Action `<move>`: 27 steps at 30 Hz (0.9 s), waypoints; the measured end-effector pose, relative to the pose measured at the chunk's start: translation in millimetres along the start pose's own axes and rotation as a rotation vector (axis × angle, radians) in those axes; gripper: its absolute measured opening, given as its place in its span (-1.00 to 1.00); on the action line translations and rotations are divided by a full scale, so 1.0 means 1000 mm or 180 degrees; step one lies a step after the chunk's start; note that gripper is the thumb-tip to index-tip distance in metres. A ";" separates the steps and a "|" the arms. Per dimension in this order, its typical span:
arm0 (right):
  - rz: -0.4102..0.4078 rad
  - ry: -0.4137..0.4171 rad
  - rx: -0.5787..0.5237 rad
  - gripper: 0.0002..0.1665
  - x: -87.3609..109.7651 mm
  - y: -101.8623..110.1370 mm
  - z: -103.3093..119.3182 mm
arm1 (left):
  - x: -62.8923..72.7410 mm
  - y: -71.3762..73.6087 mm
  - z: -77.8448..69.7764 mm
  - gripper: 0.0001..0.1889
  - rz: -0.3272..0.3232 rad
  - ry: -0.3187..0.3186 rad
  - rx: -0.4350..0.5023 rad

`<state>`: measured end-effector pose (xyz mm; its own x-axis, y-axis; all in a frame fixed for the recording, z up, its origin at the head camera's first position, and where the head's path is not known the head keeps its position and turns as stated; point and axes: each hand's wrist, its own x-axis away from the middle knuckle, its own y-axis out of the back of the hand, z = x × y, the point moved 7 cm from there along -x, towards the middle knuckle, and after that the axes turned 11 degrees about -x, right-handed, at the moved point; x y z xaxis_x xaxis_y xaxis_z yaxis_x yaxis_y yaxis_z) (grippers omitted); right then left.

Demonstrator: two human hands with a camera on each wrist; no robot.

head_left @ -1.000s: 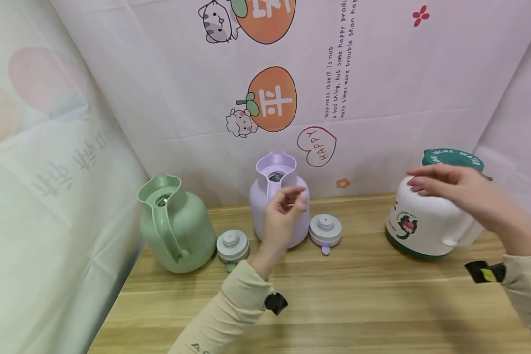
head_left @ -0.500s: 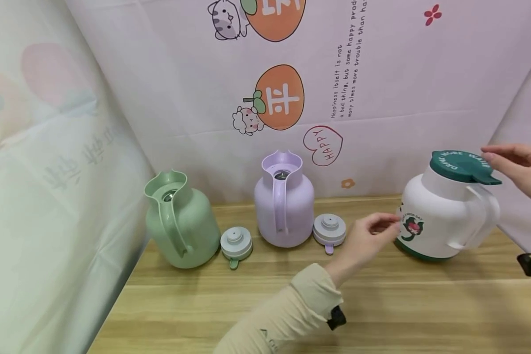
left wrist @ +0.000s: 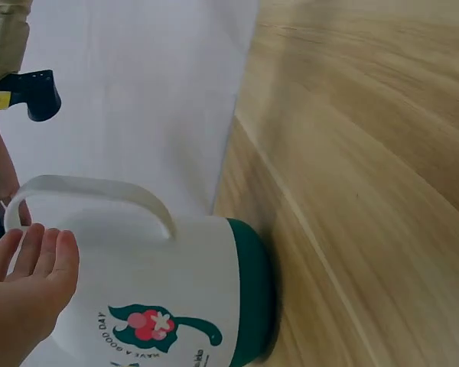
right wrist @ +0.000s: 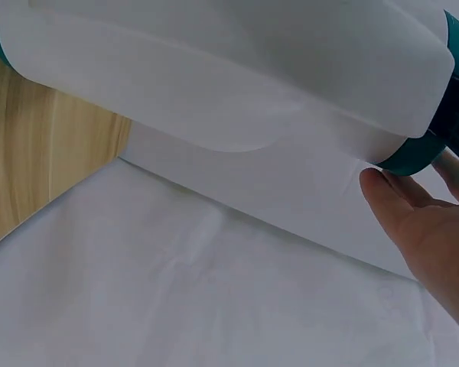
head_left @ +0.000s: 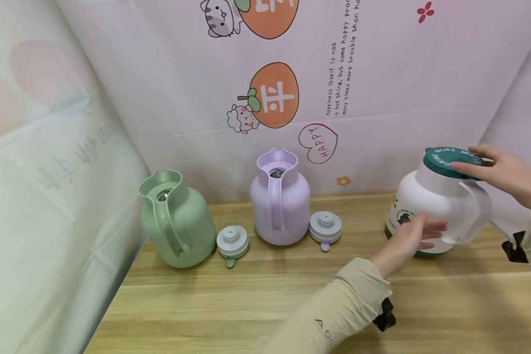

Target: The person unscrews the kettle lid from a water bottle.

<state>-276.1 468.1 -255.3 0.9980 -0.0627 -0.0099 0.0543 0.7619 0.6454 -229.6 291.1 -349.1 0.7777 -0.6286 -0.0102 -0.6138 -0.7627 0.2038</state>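
White jug [head_left: 429, 201] stands upright at the right of the table [head_left: 230, 309]. Well apart to its left stand the green jug [head_left: 196, 228] and the lilac jug [head_left: 296, 201], both lidless. Half a second ago the left hand [head_left: 408, 246] was beside the white one; it has swung round in front, fingers loosely extended, gripping nothing, contact unclear. The right hand [head_left: 509, 174] has come from the rim onto the dark green lid [head_left: 440, 160], thumb and fingers spread; whether they pinch it I cannot tell. I judge the work now centres on this closed lid. The green-tabbed stopper [head_left: 232, 241] and lilac-tabbed stopper [head_left: 325, 226] lie beside their jugs.
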 end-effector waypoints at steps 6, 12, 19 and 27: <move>0.0138 -0.0082 0.0222 0.18 -0.007 -0.003 0.004 | -0.011 -0.011 0.001 -0.39 -0.0001 0.0102 0.0175; 0.0101 -0.0189 0.0313 0.22 -0.008 -0.003 0.004 | -0.017 -0.020 0.002 -0.38 -0.0064 0.0219 0.0169; -0.0070 -0.0179 0.0310 0.27 -0.006 -0.003 0.011 | -0.018 -0.027 0.000 -0.35 -0.0015 0.0053 -0.0058; -0.0159 -0.0298 0.0339 0.32 0.000 -0.005 0.017 | -0.021 -0.031 -0.006 -0.35 0.0097 -0.0060 -0.0040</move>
<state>-277.0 453.1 -245.6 0.9864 -0.1626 0.0240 0.0951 0.6839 0.7233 -226.1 328.7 -349.6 0.7559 -0.6543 -0.0223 -0.6352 -0.7413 0.2167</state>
